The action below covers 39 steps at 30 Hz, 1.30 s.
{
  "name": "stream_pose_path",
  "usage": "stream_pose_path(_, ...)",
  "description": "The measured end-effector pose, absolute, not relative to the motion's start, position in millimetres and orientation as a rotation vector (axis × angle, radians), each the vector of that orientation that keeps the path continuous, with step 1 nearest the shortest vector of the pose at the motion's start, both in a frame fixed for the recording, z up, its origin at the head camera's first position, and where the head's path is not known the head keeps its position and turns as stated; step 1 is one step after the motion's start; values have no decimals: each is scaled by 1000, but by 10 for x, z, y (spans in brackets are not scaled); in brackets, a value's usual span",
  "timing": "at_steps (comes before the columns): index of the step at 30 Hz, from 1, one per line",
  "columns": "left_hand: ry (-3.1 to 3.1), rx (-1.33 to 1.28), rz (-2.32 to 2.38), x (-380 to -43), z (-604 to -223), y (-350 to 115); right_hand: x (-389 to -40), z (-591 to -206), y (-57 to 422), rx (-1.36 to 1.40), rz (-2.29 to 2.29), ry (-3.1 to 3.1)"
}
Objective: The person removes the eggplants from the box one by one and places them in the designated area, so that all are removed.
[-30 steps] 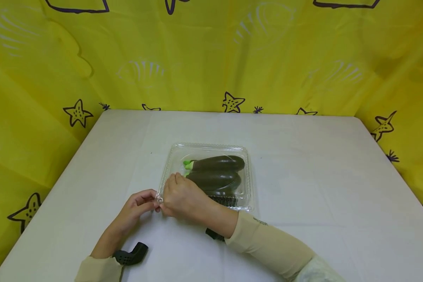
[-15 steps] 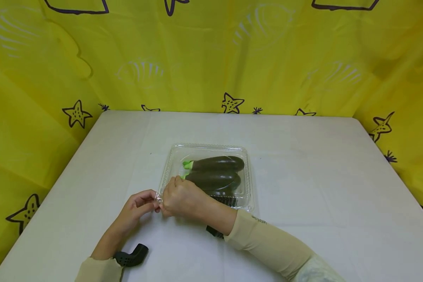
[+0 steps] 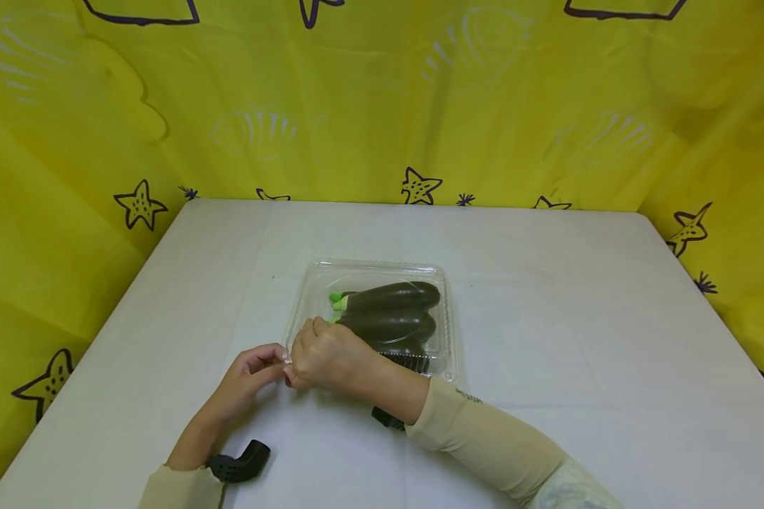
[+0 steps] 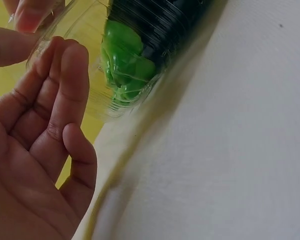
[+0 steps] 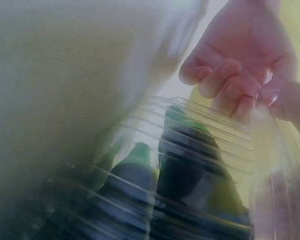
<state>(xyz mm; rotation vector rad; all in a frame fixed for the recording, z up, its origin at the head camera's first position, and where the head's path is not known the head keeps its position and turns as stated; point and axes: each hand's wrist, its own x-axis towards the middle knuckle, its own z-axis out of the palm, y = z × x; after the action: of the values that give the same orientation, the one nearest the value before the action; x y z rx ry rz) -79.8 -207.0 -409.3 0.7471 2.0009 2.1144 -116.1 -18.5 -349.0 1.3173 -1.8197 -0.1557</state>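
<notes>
A clear plastic clamshell container (image 3: 315, 283) with its lid down sits mid-table, holding several dark eggplants (image 3: 391, 295) with green caps. My left hand (image 3: 248, 375) pinches the near left corner between thumb and fingers. Over the same corner and near edge, my right hand (image 3: 331, 357) grips the rim with curled fingers, hiding part of the lid. In the left wrist view, a green eggplant cap (image 4: 122, 57) shows through the ribbed wall beside my left fingers (image 4: 72, 75). The right wrist view is hazy and shows eggplants (image 5: 190, 165) through the plastic, with my left hand (image 5: 245, 55) beyond.
The container rests on a white-covered table (image 3: 547, 304). Yellow printed cloth (image 3: 382, 106) hangs behind the table and along both sides. A black wrist device (image 3: 238, 463) is on the left forearm, and another (image 3: 387, 418) shows under the right.
Both hands stay at the near left corner. The left fingertips have edged slightly right over the corner. Inside, the far eggplants have shifted slightly, and another green tip shows behind the uppermost one.
</notes>
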Motion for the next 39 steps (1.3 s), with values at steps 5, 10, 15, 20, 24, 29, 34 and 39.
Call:
stream_pose_path(5,2032,716,2079,-799,-4090,-2082,-1147,-3490,-123,1325,-99,-1861)
stream_pose_path(10,2061,663,2046,-799,-4079,-2078,-1111,-3449,15,1340,95,-2023)
stream_pose_path(15,2060,639,2036,-803,-4068,-2069,-1080,-3412,155,1382,226,-2137)
stream_pose_path(20,2061,627,2039,-802,-4070,-2073,-1067,-3427,204,1412,192,-2154)
stream_pose_path(24,2057,616,2036,-798,-4076,-2081,-1056,-3430,258,1407,225,-2185)
stream_pose_path(29,2054,590,2040,-800,-4076,-2073,-1040,-3416,402,1404,275,-2216)
stream_pose_path(34,2044,584,2052,-800,-4067,-2065,-1010,-3432,593,1395,296,-2208)
stream_pose_path(39,2035,572,2058,-790,-4058,-2057,-976,-3472,774,1401,284,-2196)
